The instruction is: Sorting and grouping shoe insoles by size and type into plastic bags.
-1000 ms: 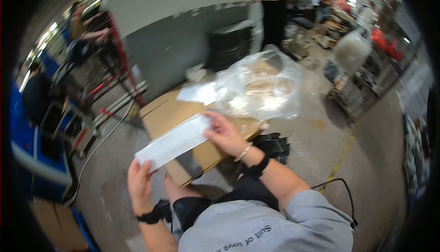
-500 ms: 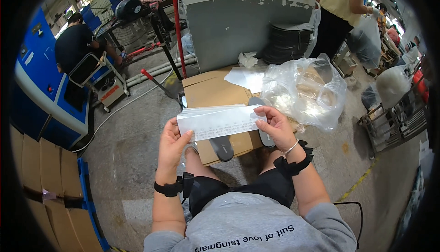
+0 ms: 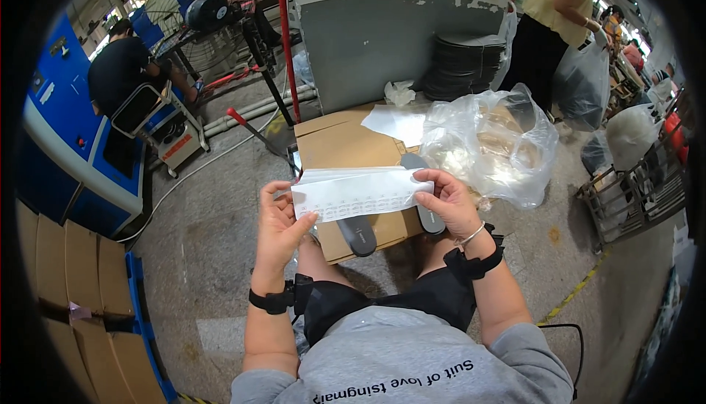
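A thin stack of long white paper strips point(image 3: 360, 197) is stretched between my two hands, small rows of print along its near edge. My left hand point(image 3: 283, 220) holds the left end, thumb at the lower corner and fingers bent beside and behind the edge. At the other end, my right hand point(image 3: 450, 207) pinches the strips between thumb and fingers. Beneath them a grey insole point(image 3: 357, 238) and another grey insole point(image 3: 429, 219) lie on flattened cardboard point(image 3: 338, 143); the strips partly cover both.
Clear plastic bags point(image 3: 493, 147) and a white sheet point(image 3: 393, 123) lie on the cardboard. Behind stand a grey panel point(image 3: 368, 44) and a stack of dark sheets point(image 3: 465, 66). Brown cartons point(image 3: 81, 279) are on the left, a metal rack point(image 3: 625, 191) on the right. Other people work farther off.
The paper strips and both hands have shifted slightly right. My left fingers have loosened and spread a little at the edge. At the far right, a person in yellow has moved slightly.
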`<state>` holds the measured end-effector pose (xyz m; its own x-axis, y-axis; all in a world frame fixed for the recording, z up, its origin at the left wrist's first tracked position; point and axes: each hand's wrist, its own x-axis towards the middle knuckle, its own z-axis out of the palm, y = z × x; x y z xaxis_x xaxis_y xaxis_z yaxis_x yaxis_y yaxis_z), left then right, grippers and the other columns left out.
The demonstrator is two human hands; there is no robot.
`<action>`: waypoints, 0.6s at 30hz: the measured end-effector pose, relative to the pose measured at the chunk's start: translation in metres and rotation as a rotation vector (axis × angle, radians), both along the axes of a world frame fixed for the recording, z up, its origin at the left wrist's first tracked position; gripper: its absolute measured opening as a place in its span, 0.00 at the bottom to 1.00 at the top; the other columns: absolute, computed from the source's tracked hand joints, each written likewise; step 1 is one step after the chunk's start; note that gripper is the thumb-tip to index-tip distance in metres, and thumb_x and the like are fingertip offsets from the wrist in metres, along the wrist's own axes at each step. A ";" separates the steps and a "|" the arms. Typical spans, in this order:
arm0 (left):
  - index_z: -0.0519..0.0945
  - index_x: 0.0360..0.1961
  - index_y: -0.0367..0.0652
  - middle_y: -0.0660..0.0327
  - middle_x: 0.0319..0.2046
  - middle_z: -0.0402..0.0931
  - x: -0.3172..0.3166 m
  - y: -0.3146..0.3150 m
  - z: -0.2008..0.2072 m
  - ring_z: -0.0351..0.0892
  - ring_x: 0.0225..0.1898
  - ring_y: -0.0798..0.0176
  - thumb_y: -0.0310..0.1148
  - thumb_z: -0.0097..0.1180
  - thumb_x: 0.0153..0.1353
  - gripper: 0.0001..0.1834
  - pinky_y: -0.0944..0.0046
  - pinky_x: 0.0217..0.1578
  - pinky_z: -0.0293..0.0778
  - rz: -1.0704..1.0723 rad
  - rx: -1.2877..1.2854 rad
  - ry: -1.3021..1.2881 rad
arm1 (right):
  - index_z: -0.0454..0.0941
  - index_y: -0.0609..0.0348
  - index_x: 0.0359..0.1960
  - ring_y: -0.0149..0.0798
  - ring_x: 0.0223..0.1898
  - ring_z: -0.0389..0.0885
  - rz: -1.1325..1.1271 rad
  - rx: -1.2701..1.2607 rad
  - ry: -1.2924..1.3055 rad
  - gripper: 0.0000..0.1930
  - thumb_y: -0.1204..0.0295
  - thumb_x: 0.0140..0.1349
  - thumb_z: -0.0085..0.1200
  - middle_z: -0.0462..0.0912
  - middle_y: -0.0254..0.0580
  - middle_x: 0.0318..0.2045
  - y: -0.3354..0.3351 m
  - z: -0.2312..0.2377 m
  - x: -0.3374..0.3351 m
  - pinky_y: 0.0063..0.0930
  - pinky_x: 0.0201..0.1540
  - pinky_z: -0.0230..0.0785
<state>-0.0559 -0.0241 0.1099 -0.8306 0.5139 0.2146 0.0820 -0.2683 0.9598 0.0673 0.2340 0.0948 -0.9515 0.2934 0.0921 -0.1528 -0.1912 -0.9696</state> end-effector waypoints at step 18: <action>0.75 0.42 0.33 0.60 0.33 0.77 -0.003 0.002 -0.003 0.76 0.33 0.72 0.18 0.60 0.48 0.17 0.74 0.36 0.72 0.094 -0.187 -0.096 | 0.78 0.60 0.43 0.22 0.31 0.71 -0.174 0.233 0.048 0.16 0.76 0.50 0.60 0.79 0.29 0.35 0.009 -0.014 0.003 0.17 0.38 0.65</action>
